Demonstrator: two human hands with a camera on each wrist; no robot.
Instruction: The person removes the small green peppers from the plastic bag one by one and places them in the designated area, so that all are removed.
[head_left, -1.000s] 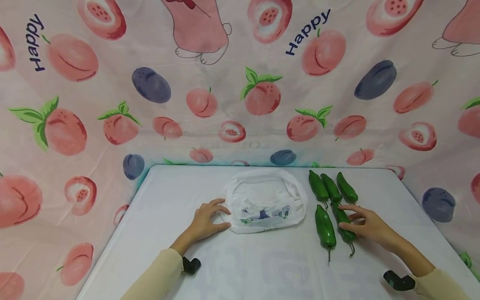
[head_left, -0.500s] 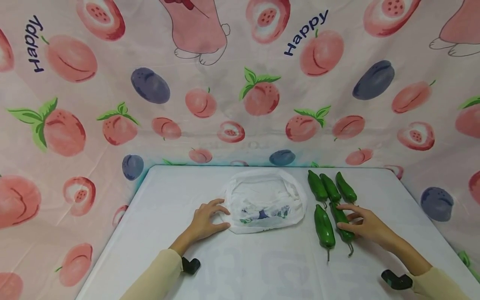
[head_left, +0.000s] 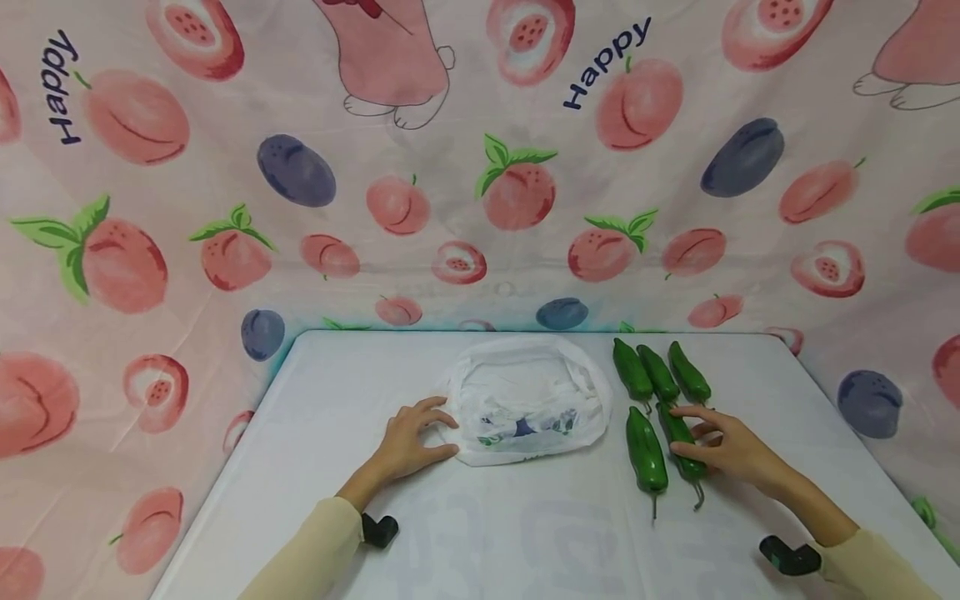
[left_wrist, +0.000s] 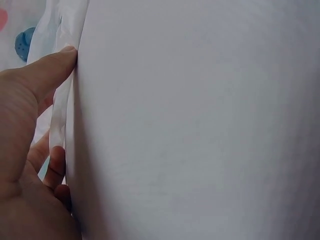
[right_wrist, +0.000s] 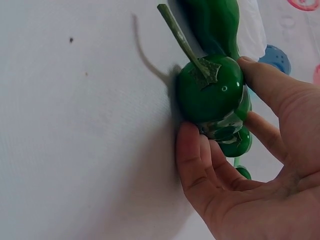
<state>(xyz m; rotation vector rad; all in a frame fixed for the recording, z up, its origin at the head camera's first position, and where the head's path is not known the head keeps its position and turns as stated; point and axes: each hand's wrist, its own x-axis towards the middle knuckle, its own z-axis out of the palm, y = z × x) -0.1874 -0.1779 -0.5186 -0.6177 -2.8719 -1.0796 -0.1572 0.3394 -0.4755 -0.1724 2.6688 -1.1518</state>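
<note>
A white plastic bag (head_left: pixel 532 379) with blue and green print lies mid-table, its mouth spread wide toward the head camera. My left hand (head_left: pixel 408 440) rests at the bag's left edge, thumb and fingers spread apart; in the left wrist view the thumb tip touches the bag's rim (left_wrist: pixel 59 112). On the right, my right hand (head_left: pixel 738 452) holds a green pepper (head_left: pixel 678 429) between thumb and fingers. The right wrist view shows this pepper (right_wrist: pixel 210 100) stem end first, fingers curled along its side, close to the table.
Left of the held pepper lies another green pepper (head_left: pixel 647 454). Behind are three more: one on the left (head_left: pixel 632 371), a middle pepper (head_left: pixel 658 373) and a right pepper (head_left: pixel 688 372). A fruit-print cloth (head_left: pixel 420 275) hangs behind the white table (head_left: pixel 480 533).
The head view has shifted very slightly, moving the whole scene a little left in frame. Both hands, the bag and the peppers keep their places.
</note>
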